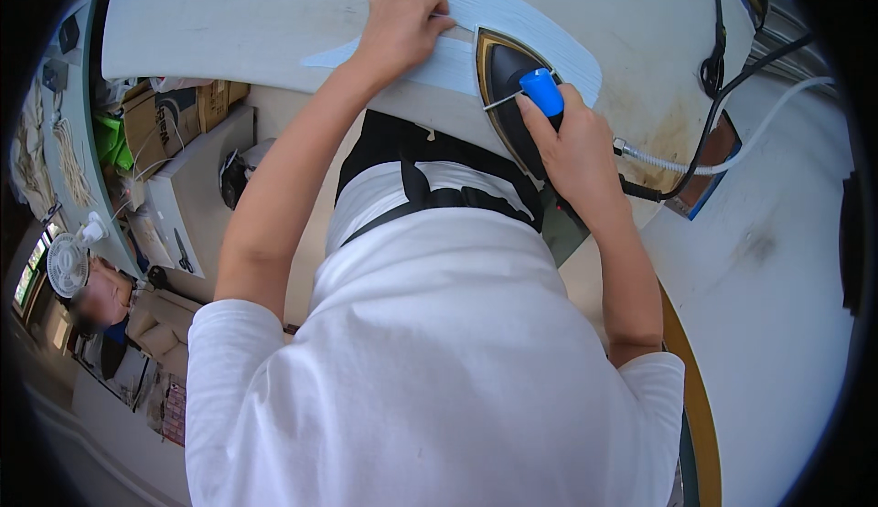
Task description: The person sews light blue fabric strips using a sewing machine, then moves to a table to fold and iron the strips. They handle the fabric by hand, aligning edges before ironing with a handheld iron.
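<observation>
A light blue cloth (526, 13), cut in long tapering pieces, lies on the pale padded ironing surface (219, 13). At its near edge my left hand (402, 22) rests with fingers curled and thumb drawn in, gripping the cloth; the exact hold is partly hidden under the fingers. My right hand (583, 146) is wrapped around the handle of a steam iron (498, 64) with a blue top piece. The iron's tip points away from me, and its soleplate sits over the cloth and the front edge of the ironing surface.
Black scissors (716, 54) lie toward the right. A ribbed whitish hose (677, 160) and a black cable (709, 132) trail from the iron to the right. Cardboard boxes (172, 123) stand at left below the table. Farther off are a white fan (68, 265) and another person (105, 292).
</observation>
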A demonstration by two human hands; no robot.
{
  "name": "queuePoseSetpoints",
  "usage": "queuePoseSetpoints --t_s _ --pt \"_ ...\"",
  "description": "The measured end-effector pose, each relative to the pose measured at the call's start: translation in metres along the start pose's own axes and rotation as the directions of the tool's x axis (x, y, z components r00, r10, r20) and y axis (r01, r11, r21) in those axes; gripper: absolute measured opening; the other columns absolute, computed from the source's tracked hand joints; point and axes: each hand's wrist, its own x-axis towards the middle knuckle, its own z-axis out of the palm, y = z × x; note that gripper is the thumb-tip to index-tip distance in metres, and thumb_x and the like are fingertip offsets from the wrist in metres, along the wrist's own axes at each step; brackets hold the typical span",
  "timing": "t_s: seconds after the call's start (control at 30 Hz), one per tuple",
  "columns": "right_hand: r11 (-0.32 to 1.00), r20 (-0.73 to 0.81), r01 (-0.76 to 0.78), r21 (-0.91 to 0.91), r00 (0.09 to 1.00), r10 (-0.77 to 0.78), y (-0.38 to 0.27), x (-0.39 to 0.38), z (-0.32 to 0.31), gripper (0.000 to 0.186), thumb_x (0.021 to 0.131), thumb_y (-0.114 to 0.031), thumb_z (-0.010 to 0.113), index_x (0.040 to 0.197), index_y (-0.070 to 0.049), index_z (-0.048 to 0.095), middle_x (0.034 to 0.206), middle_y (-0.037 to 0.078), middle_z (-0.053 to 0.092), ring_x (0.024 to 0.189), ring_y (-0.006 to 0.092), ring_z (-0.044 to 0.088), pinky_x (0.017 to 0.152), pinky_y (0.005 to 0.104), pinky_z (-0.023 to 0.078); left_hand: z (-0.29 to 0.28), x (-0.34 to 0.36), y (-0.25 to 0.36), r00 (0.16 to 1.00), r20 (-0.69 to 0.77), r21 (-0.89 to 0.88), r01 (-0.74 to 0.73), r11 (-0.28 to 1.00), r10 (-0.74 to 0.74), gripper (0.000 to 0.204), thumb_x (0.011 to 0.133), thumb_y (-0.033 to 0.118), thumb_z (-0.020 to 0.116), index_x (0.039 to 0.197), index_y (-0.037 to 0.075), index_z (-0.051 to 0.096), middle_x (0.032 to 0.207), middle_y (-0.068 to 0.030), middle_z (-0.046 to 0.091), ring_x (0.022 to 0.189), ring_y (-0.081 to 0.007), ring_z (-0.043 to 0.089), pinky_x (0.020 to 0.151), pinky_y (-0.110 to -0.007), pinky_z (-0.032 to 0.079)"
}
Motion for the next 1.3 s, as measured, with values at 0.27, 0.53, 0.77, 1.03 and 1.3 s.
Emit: queuePoseSetpoints --t_s 0.27,0.53,0.77,1.03,1.3 --pt "1.000 -0.015 -0.004 0.005 1.000 0.004 0.000 -0.003 -0.001 0.043 0.097 -0.037 0.065 0.097 0.005 0.060 0.076 0.027 0.067 0.070 0.0454 0.066 0.066 0.0496 0.052 -0.011 0.003 0.001 0.997 0.017 -0.077 0.081 0.994 -0.080 0.008 0.080 0.011 0.071 0.081 0.006 0.065 0.104 -0.0119 0.059 0.106 -0.0343 0.054 0.088 -0.048 0.042" --pt "1.000 -0.034 0.012 0.009 0.999 -0.012 -0.002 -0.004 0.000 0.041 0.097 -0.035 0.066 0.094 0.005 0.058 0.074 0.027 0.066 0.069 0.0457 0.065 0.065 0.0497 0.052 -0.010 0.007 0.003 0.994 0.037 -0.039 0.106 0.994 -0.105 0.009 0.080 0.012 0.071 0.077 0.006 0.066 0.101 -0.0121 0.059 0.103 -0.0340 0.054 0.086 -0.048 0.042" --pt "0.998 0.002 0.039 0.055 0.999 -0.039 -0.009 0.001 -0.003 0.043 0.097 -0.037 0.065 0.096 0.005 0.060 0.074 0.026 0.066 0.066 0.0412 0.067 0.063 0.0470 0.052 -0.014 0.016 0.007 0.989 0.125 -0.020 0.086 0.996 -0.082 0.011 0.078 0.012 0.074 0.075 0.006 0.066 0.099 -0.0128 0.060 0.101 -0.0346 0.055 0.085 -0.048 0.043" --pt "0.998 0.023 0.032 -0.045 0.999 -0.031 -0.011 0.004 -0.004 0.047 0.097 -0.040 0.064 0.098 0.007 0.062 0.073 0.026 0.067 0.068 0.0398 0.069 0.066 0.0459 0.055 -0.021 0.010 0.009 0.999 0.006 -0.085 0.033 0.996 -0.033 0.010 0.076 0.009 0.075 0.079 0.006 0.065 0.099 -0.0124 0.060 0.102 -0.0337 0.055 0.086 -0.047 0.043" --pt "0.999 0.030 0.006 -0.047 1.000 -0.005 -0.020 0.004 0.000 0.045 0.097 -0.038 0.065 0.097 0.007 0.061 0.073 0.026 0.067 0.070 0.0440 0.068 0.067 0.0483 0.054 -0.023 0.005 -0.017 0.995 -0.028 -0.090 0.091 0.992 -0.094 0.009 0.077 0.008 0.073 0.078 0.006 0.064 0.102 -0.0108 0.060 0.105 -0.0325 0.054 0.089 -0.046 0.041"
